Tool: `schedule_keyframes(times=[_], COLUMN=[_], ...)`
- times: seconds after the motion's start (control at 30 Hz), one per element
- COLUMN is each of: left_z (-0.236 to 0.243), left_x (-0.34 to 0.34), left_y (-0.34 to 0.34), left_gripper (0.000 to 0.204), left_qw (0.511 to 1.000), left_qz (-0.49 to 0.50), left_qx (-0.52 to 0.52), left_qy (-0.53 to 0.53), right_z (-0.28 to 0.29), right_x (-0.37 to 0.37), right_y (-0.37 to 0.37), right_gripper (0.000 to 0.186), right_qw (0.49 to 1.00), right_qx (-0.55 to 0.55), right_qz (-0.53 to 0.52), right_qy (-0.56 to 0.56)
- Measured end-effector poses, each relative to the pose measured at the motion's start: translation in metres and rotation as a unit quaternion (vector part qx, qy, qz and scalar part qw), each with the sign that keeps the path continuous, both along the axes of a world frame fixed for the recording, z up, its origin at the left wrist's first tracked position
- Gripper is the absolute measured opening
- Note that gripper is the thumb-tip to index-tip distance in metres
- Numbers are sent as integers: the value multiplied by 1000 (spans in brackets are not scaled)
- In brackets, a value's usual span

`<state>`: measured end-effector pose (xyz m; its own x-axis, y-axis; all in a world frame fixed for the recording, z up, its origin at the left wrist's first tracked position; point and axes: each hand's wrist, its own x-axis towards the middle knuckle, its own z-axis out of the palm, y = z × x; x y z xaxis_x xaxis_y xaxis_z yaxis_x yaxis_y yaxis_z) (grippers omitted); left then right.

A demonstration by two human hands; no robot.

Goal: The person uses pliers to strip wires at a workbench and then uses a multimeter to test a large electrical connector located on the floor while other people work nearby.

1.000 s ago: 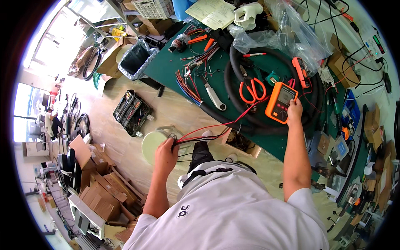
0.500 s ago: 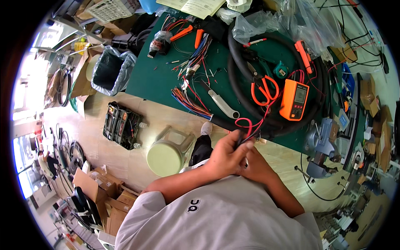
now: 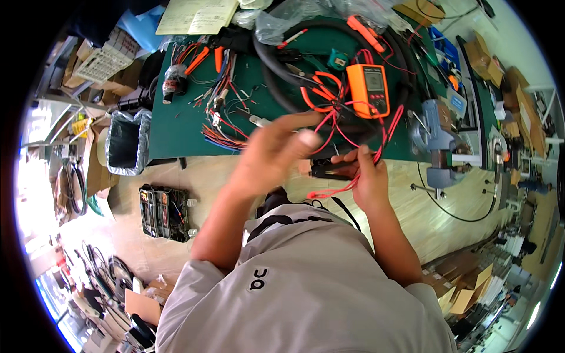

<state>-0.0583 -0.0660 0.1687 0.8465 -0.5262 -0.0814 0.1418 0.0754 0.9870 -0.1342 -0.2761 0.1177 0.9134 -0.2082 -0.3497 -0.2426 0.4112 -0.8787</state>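
My left hand [image 3: 271, 153], smeared by motion, is raised near the bench's front edge, fingers apart. My right hand [image 3: 368, 176] grips red and black test leads [image 3: 385, 135], with red ends dangling below it. The leads run to an orange handheld meter [image 3: 375, 88] on the green bench [image 3: 173, 132]. Beside the meter lie orange-handled scissors [image 3: 315, 99], a teal round tool [image 3: 338, 59] and a coiled thick black cable [image 3: 269, 76]. Left of my hands are loose colored wires [image 3: 218, 132] and a utility knife [image 3: 258, 120], mostly hidden by my left hand.
A grey vise [image 3: 435, 138] is at the bench's right. A lined bin [image 3: 126, 141] stands left of the bench, an open toolbox [image 3: 162, 212] on the floor below it. An open notebook [image 3: 188, 15], plastic bags [image 3: 288, 20] and an orange tool [image 3: 365, 32] lie at the back.
My right hand left the meter and took hold of the leads. My left hand joined it, then let go and swung up and left. The view shifted, bringing me squarer to the bench.
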Motion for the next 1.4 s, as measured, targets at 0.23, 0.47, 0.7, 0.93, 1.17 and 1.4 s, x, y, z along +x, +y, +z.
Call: schedule_keyframes(times=[0.23,0.47,0.7,0.93,1.17,1.4], left_z=[-21,-29,-27,-16,-35,-61], left_x=[-65,-138,-165,-163,-91,12], left_y=[33,-58,-37,-20,4,58], left_gripper=[38,42,42,38,30,35], left_qw=[994,985,989,990,991,999], left_qz=[9,35,114,139,129,-19], left_qx=[89,-144,-94,-14,1,21], left_qy=[61,86,16,-3,-28,-38], right_z=[29,32,15,0,29,21], right_x=[-38,-86,-107,-96,-52,51], right_y=[-23,-10,-10,9,9,63], right_gripper=[34,30,29,33,85,47], right_qw=[987,976,984,990,817,831], right_qx=[128,212,152,-34,-547,-453], right_qz=[-85,-48,22,99,88,320], right_qy=[-40,1,88,91,-161,-48])
